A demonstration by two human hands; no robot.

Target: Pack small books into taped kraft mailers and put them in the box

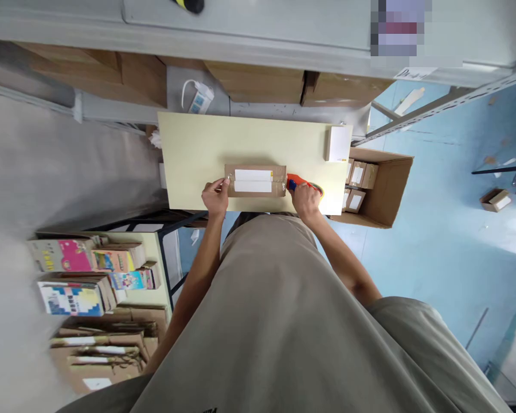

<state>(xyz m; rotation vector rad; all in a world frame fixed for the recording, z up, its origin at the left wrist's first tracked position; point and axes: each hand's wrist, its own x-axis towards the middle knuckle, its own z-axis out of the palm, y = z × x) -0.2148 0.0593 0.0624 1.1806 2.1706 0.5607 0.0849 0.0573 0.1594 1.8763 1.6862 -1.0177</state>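
Note:
A long brown cardboard box [256, 192] lies on a pale yellow table [198, 140], with white labels on its top and shiny clear tape at both ends. My left hand [216, 197] pinches the left end of the box between thumb and fingertips. Wrapped in my right hand [306, 201] is a red and blue tape dispenser [293, 180], its front touching or very near the right end of the box. Part of the tape roll shows beyond my knuckles; the handle is mostly hidden.
A white box [337, 143] stands at the table's back right corner. Right of the table, an open carton [389, 192] holds several small labelled boxes. Books [69, 255] and flattened cartons [107, 350] sit at left. Behind are a power strip [201, 98] and a grey shelf [258, 34].

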